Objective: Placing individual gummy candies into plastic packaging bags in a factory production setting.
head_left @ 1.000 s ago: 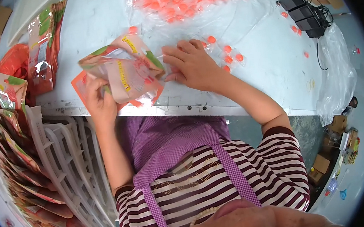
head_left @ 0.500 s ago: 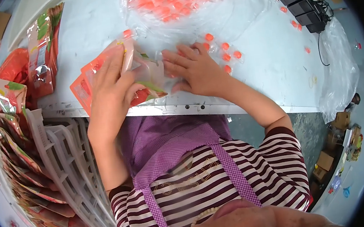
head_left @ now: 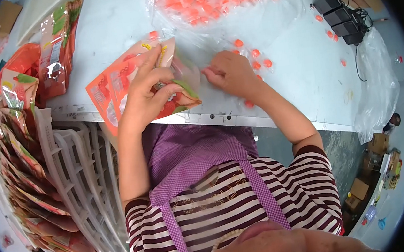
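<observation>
My left hand (head_left: pixel 151 94) grips a red and pink plastic pouch (head_left: pixel 173 105) with green leaf pictures, thumb and fingers bent over its upper side. The pouch lies on the table near the front edge, its clear, gaping end toward the right. More flat pouches (head_left: pixel 103 94) fan out beneath it to the left. Just right of that end, my right hand (head_left: pixel 233 73) rests with its fingers curled together; whatever is in them is hidden. Beside it lie several small orange-red round pieces (head_left: pixel 256 65) with clear plastic about them, and one more (head_left: pixel 249 104) is near the right wrist.
A clear bag heaped with orange-red pieces (head_left: pixel 195 2) spreads across the far table. Stacked pouches (head_left: pixel 56 55) stand at far left, above a white plastic crate (head_left: pixel 64 163) packed with pouches (head_left: pixel 33 191). Black adapters with cables (head_left: pixel 340 18) and a crumpled clear bag (head_left: pixel 377 77) are at right.
My right hand has drawn its spread fingers together into a curl. My left hand has shifted right with the pouch and bent its fingers round it. The whole view has moved slightly.
</observation>
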`<state>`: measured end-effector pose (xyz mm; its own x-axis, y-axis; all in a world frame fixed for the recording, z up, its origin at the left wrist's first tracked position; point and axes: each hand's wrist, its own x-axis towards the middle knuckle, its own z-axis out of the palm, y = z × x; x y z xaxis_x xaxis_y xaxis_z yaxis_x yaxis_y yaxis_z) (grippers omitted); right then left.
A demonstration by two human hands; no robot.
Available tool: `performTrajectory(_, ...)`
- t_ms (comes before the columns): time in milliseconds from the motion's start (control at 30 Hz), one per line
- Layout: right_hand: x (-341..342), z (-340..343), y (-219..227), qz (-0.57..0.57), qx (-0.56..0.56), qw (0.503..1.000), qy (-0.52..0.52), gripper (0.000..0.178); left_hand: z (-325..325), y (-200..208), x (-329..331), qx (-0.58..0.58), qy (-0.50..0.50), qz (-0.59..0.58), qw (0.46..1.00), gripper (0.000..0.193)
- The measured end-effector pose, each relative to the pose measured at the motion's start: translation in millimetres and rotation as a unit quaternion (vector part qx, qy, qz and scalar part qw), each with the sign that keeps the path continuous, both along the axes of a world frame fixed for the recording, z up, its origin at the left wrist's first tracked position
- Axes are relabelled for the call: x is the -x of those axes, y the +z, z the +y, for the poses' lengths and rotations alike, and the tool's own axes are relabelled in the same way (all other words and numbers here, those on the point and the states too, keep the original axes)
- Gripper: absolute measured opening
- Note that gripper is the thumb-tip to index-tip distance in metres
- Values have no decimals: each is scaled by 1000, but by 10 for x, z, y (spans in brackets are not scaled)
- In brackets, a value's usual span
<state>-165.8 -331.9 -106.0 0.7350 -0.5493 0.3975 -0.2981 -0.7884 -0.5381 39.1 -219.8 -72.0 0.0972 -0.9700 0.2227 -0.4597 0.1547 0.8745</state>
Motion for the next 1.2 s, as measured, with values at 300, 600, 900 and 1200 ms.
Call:
performTrajectory(300, -70, -178, 743, -271, -539, 777, -181, 25, -119, 97, 174, -67, 4, 23, 997, 23)
performTrajectory(600, -425, -105, 379, -447, -529, 690, -208, 27, -237, 92, 316, -73, -39, 105, 991, 19)
performTrajectory(900, -260, 7, 186, -378, -488, 787, -16, 4, -263, 72, 368, -29, -7, 155, 988, 15)
performTrajectory(1200, -203, 83, 220, -251, -239, 938, 22, 27, -271, 18, 332, -2, -7, 117, 993, 16)
